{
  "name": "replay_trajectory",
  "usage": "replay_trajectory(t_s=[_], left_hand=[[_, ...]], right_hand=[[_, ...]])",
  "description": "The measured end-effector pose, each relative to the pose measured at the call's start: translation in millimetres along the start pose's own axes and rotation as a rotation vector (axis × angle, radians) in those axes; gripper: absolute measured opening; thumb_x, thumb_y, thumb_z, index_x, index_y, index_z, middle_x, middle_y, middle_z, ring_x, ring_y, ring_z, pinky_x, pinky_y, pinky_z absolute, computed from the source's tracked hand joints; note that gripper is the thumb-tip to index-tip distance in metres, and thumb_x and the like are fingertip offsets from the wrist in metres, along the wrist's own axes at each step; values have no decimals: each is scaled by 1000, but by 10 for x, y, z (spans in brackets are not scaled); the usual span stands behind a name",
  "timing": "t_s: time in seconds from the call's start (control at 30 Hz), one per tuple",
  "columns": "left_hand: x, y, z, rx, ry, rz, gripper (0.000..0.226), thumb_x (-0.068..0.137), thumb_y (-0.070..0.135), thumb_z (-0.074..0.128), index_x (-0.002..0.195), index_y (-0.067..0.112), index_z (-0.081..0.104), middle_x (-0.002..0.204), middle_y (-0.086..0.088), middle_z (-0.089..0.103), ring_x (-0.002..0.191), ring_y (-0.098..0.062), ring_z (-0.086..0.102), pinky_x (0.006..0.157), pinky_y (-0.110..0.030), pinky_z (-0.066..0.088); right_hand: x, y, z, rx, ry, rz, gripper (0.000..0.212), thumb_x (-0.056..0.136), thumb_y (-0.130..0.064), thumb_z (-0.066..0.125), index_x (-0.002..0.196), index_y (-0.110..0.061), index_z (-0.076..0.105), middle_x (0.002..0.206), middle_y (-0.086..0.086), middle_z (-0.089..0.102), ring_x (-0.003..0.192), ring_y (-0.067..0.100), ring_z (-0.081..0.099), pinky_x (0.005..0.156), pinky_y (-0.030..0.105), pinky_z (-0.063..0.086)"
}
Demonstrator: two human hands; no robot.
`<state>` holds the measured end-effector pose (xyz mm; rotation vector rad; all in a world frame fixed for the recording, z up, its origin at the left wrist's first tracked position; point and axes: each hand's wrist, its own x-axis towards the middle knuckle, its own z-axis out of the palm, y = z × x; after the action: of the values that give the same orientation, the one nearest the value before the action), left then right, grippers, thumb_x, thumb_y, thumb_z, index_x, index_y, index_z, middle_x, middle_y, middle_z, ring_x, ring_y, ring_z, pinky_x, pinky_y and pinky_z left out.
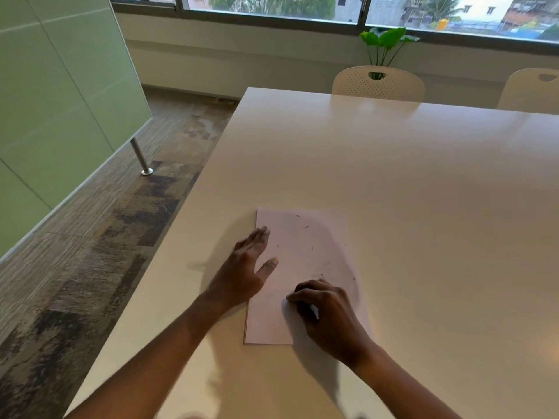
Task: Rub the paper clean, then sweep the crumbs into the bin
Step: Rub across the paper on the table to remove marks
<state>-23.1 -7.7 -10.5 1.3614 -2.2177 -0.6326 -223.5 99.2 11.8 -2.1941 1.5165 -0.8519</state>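
Paper (305,261) w/ crumbs (306,227); eraser (314,312) in R hand (331,317)

paper (302,261) is plain white with a faint pinkish cast, crumbs (306,227) on it are tiny dark flecks; table (393,176) is cream-beige; carpet (106,237) is streaky grey-brown with blotchy dark patches; partition (60,101) is pale green; chair (378,84) is white, dotted with perforations; plant (387,37) bright green.

Left hand (245,267) flat, right hand (328,313) curled.
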Motion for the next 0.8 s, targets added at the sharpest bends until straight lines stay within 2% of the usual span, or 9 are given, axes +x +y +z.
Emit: replay_trajectory(t_s=[0.07, 0.17, 0.23, 0.33, 0.4, 0.5, 0.63, 0.7, 0.8], left_hand=[[-93, -23, -95, 11, -106, 85, 95, 90, 63, 59, 161, 21, 11, 167, 9, 9, 150, 3, -1, 124, -31, 16], [-235, 0, -138, 230, -243, 174, 133, 69, 96, 49, 161, 17, -5, 165, 9, -11, 148, 4, -18, 123, -24, -1], [-300, 39, -107, 337, -243, 163, 149, 54, 106, 44, 160, 17, -12, 163, 8, -20, 147, 1, -25, 120, -24, -11], [-331, 70, -60, 372, -214, 127, 155, 48, 109, 40, 158, 16, -16, 163, 5, -23, 144, 1, -32, 118, -25, -16], [-328, 75, -48, 387, -207, 121, 155, 48, 109, 39, 159, 14, -12, 164, 3, -21, 144, -1, -32, 118, -26, -16], [-316, 67, -35, 401, -206, 130, 156, 47, 110, 39, 160, 12, -6, 167, -1, -16, 148, -4, -26, 120, -28, -12], [-287, 44, -20, 426, -243, 143, 158, 45, 110, 38, 159, 11, -9, 167, -3, -15, 150, -9, -25, 120, -30, -12], [-286, 42, -12, 427, -230, 141, 160, 44, 111, 38, 159, 11, -10, 167, -3, -15, 148, -8, -27, 119, -29, -12], [-308, 62, -8, 423, -216, 120, 161, 42, 111, 38, 160, 11, -7, 167, -3, -13, 152, -11, -17, 121, -32, -8]], right_hand=[[8, -2, -22, 15, 3, 2, 20, 90, -9, 71, 104, -21, 79, 101, -8, 74, 91, 2, 62, 82, 16, 50], [39, 6, -43, 40, -14, 50, 18, 87, -11, 74, 100, -23, 79, 97, -11, 74, 87, -2, 63, 78, 9, 47], [82, 47, -69, 124, 6, 136, 16, 85, -14, 76, 95, -26, 80, 93, -14, 75, 86, -4, 65, 78, 7, 46], [118, 90, -94, 279, -1, 270, 15, 87, -16, 76, 95, -29, 80, 92, -18, 76, 89, -4, 68, 83, 14, 53], [108, 77, -81, 291, 30, 305, 15, 87, -15, 77, 96, -28, 80, 92, -17, 76, 88, -4, 69, 82, 16, 55], [36, -4, 9, 151, 113, 180, 14, 85, -11, 78, 94, -21, 80, 91, -11, 74, 81, -1, 67, 73, 12, 52], [-134, -143, 173, -22, -83, -41, 16, 96, -26, 62, 106, -26, 74, 102, -9, 63, 91, 1, 52, 76, 13, 42], [-116, -99, 153, -88, -102, -55, 17, 96, -21, 64, 109, -25, 74, 104, -7, 61, 94, 6, 50, 79, 14, 39], [34, 55, 12, -146, 61, 62, 21, 88, -1, 70, 103, -13, 78, 97, 4, 67, 89, 21, 60, 78, 25, 46]])
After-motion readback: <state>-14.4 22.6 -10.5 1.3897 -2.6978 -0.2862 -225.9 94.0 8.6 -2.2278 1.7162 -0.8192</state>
